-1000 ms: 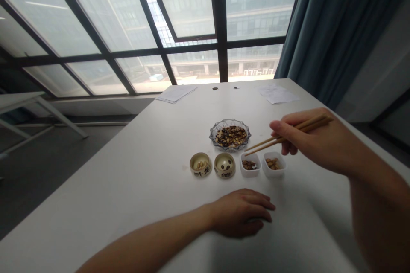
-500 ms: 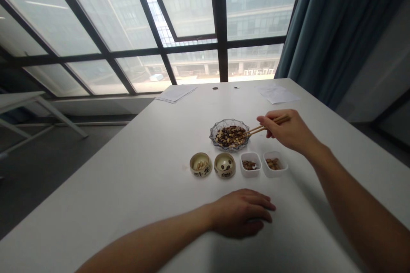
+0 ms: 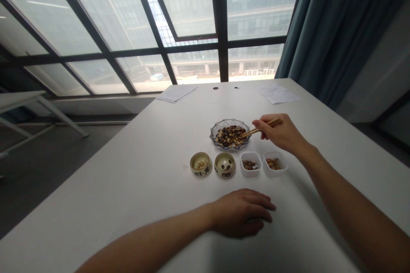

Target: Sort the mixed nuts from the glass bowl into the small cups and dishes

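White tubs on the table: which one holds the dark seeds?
The white tub beside the ceramic cup holds the dark seeds; the other white tub holds pale nuts instead.

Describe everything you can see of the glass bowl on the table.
The clear patterned glass bowl has a scalloped rim and sits on the white table, behind two ceramic cups and two white tubs. It holds a heap of dark seeds and tan nuts. Chopsticks in the right hand reach over its rim.

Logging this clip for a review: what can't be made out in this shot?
Head view only:
- Tips of the wooden chopsticks in the right hand: too small against the dark seeds in the cut-glass bowl to show any pinched seed.
- Brown contents of the white plastic tub: too small to identify.
- Marks on the white paper sheet: too small to read.
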Motion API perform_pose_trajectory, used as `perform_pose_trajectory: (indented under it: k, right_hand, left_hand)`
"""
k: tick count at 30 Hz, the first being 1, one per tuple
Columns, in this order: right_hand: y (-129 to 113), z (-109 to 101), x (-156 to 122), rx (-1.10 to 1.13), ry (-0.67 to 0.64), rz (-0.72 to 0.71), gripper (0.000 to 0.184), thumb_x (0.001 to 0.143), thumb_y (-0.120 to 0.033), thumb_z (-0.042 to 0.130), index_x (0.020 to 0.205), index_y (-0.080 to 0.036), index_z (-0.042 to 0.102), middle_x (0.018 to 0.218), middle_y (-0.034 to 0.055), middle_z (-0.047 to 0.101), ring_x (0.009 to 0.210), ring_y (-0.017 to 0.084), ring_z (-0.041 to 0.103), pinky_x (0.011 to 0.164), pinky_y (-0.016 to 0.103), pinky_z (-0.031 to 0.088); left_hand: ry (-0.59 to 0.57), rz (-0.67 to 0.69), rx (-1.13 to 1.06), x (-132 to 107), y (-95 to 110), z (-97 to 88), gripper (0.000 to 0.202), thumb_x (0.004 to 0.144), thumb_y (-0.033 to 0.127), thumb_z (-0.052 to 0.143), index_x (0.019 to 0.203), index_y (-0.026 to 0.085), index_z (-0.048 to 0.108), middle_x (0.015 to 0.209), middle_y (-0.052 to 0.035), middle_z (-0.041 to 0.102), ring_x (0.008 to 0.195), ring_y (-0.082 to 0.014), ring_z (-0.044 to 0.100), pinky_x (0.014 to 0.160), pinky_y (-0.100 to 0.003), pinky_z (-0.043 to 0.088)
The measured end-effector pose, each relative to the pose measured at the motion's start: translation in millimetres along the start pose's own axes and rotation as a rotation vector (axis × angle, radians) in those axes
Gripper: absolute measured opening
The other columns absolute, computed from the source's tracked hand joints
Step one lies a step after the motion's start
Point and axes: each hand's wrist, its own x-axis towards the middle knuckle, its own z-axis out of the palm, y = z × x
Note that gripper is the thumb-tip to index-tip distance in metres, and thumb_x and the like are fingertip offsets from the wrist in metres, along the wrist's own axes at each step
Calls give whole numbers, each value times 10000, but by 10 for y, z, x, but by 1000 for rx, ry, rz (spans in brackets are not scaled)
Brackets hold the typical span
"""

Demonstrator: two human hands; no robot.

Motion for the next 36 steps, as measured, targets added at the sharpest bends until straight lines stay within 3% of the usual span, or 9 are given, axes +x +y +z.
perform_pose_trajectory:
  k: [15, 26, 31, 36]
  right_hand:
    - [60, 120, -26, -42, 134, -67, 543, 1007, -540, 588, 615, -172, 666, 510, 38, 627, 475, 155, 576, 523, 287, 392]
    - [-389, -264, -185, -53, 211, -93, 529, 987, -605, 602, 670, -197, 717, 564, 54, 672, 493, 182, 605, 488, 313, 440]
    - [-719, -462, -407, -141, 150, -104, 535, 988, -612, 592, 637, -221, 694, 552, 47, 655, 467, 178, 572, 447, 312, 395]
    - [-922, -484, -567, -226, -58, -161, 566, 1023, -522, 575, 542, -224, 562, 486, 8, 544, 440, 146, 490, 455, 319, 320]
  left_hand:
    - [-1, 9, 11, 4, 10, -11, 257, 958, 235, 571, 1177, 186, 698, 1413, -100, 678, 1388, -224, 593, 1211, -340, 439]
    - [-7, 6, 2, 4, 7, -12, 258, 952, 231, 581, 1183, 191, 688, 1415, -111, 675, 1393, -228, 587, 1211, -357, 437]
    - [-15, -4, -17, 3, 14, -23, 270, 946, 226, 582, 1196, 205, 684, 1426, -112, 667, 1402, -230, 579, 1214, -369, 433]
    - [-5, 11, -11, 11, 20, -27, 263, 951, 229, 574, 1187, 197, 685, 1407, -114, 677, 1391, -229, 586, 1205, -354, 440]
